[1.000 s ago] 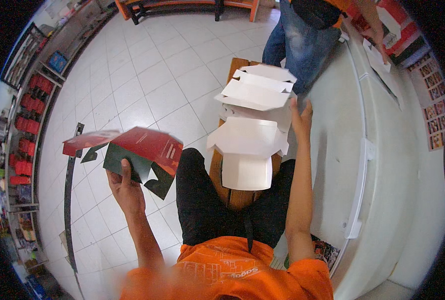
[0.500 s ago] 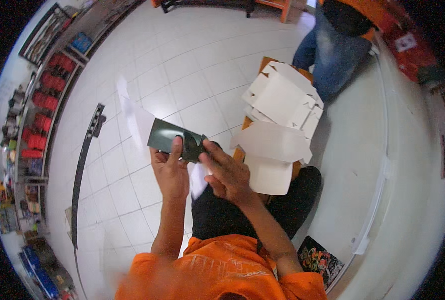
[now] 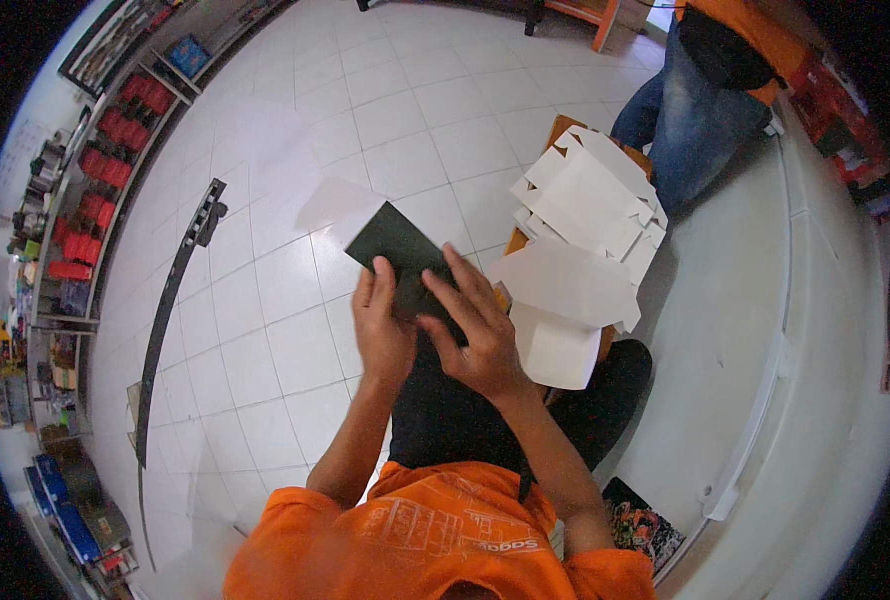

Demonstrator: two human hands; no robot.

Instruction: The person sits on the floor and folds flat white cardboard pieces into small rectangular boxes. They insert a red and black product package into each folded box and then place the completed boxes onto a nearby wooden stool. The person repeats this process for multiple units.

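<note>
A dark green sheet of folding card [image 3: 395,240], probably a box blank, is held over my lap, tilted with one corner pointing away from me. From its far left edge spreads a pale white flap [image 3: 340,203], blurred against the floor. My left hand [image 3: 385,335] is closed on the near left part, fingers on the green face. My right hand [image 3: 483,345] grips the right side, with fingers spread along the edge and the thumb nearer me. Between the hands, the lower part of the card is dark and partly covered by fingers.
Several flat white box blanks [image 3: 590,205] lie on a wooden stool [image 3: 563,125] to my right. Beyond it sits a person in jeans [image 3: 705,110]. A pale wall [image 3: 715,330] runs along the right. A black strip [image 3: 170,330] stands over the tiled floor at left, before shelves with red items [image 3: 115,165].
The card has turned so a corner points away, and its curled right part is no longer seen. Both hands have moved slightly right, and the white flap has swung lower.
</note>
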